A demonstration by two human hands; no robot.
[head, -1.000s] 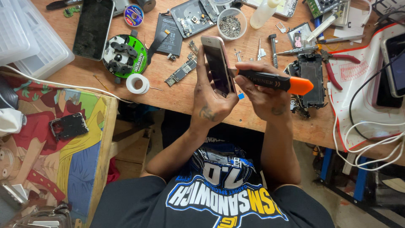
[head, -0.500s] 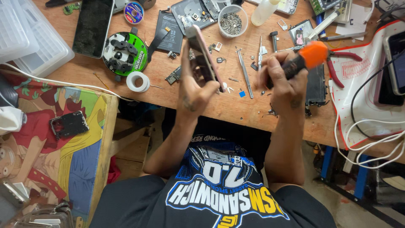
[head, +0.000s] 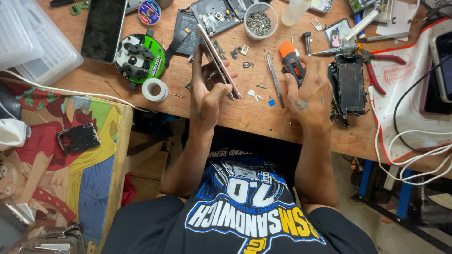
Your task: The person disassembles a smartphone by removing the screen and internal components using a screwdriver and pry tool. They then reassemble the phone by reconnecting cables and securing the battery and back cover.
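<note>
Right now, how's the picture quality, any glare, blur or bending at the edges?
Head view: even, soft light with only faint shadows under the left hand and right hand; the phone and orange-tipped screwdriver are sharp, no motion blur; mild sheen on the dark screen; wide-lens bending curves the wooden bench toward the corners.

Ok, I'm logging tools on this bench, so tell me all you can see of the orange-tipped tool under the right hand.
The tool is a stubby driver-like piece with a bright orange cap and a dark grey body. It lies on the wooden bench, orange end pointing away from the person, next to long tweezers. The right hand rests over its near end, fingers curled on it. Its tip is hidden.
</note>
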